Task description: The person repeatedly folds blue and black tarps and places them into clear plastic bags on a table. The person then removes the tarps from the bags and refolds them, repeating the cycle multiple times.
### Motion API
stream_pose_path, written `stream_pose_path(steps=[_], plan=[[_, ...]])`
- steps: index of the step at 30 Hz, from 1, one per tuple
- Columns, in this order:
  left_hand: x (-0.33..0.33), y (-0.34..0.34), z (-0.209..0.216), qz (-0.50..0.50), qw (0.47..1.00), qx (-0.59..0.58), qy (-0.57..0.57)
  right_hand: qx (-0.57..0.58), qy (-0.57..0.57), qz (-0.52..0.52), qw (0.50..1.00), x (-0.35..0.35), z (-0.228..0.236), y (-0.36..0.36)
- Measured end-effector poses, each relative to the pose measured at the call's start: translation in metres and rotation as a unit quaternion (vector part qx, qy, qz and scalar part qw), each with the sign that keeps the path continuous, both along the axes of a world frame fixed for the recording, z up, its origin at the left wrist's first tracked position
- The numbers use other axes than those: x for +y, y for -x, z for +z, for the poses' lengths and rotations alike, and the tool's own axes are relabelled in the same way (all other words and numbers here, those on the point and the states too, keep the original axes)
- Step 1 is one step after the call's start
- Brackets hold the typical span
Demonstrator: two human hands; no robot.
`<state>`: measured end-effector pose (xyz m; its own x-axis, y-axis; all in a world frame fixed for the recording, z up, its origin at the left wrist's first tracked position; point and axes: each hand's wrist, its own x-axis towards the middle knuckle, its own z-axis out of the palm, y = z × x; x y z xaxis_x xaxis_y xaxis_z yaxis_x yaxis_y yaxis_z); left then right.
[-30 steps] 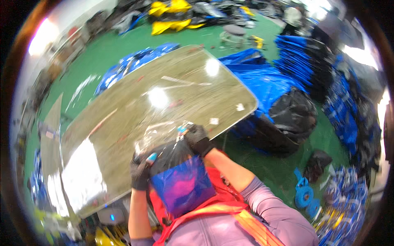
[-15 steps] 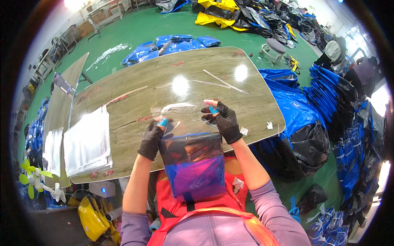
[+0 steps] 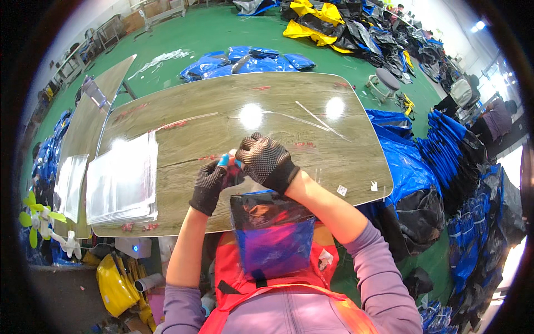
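Note:
A clear plastic bag (image 3: 271, 242) with a folded blue and black item inside hangs over the table's near edge against my red apron. Its upper part lies between my hands. My left hand (image 3: 209, 182), in a black fingertip-less glove with blue wrap on the thumb, is closed on the bag's upper left edge. Curled into a fist beside it, my right hand (image 3: 267, 161) wears the same dotted glove and grips the bag's top. The two hands meet at the thumbs; the knuckles of the right hide what its fingertips pinch.
Stacked clear bags (image 3: 123, 183) lie on the left of the wooden-topped table (image 3: 189, 139). Thin clear strips (image 3: 320, 119) lie toward its far right. Blue and black sheeting (image 3: 409, 172) is heaped to the right. Wrapped blue packages (image 3: 245, 60) and a round stool (image 3: 386, 79) stand beyond.
My hands were apart at the bag's open top with fingers spread on the right. Now the right hand has moved left to the left hand and closed. The bag's top is gathered between them.

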<state>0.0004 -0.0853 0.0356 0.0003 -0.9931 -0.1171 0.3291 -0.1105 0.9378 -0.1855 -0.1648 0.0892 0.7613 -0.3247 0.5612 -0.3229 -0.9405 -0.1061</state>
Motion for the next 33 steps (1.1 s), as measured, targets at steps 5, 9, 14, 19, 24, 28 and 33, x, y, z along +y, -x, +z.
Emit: stream_pose_path(steps=[5, 9, 14, 19, 24, 28, 33], plan=[[0.01, -0.006, 0.002, -0.074, 0.983, -0.144, 0.089, 0.164, -0.072, -0.01, 0.984, -0.038, -0.013, -0.007], [0.008, -0.015, 0.003, -0.06, 0.998, -0.012, 0.021, 0.093, 0.048, -0.227, 0.968, -0.109, 0.066, 0.081], [-0.001, -0.032, 0.009, -0.031, 0.982, -0.176, -0.052, -0.409, -0.332, -0.269, 0.806, -0.07, 0.074, 0.174], [0.001, -0.043, 0.026, -0.128, 0.987, -0.084, -0.045, -0.226, -0.731, -0.087, 0.638, -0.016, -0.041, 0.147], [0.035, -0.041, 0.02, -0.131, 0.987, 0.089, -0.033, -0.317, -0.75, 0.019, 0.58, 0.024, -0.013, 0.153], [0.075, -0.036, 0.003, -0.154, 0.938, -0.239, 0.198, -0.084, -0.411, 0.001, 0.908, 0.072, -0.028, 0.174], [0.095, -0.041, 0.029, -0.169, 0.717, -0.613, 0.285, 0.114, -0.135, -0.084, 0.981, 0.097, -0.026, 0.197]])
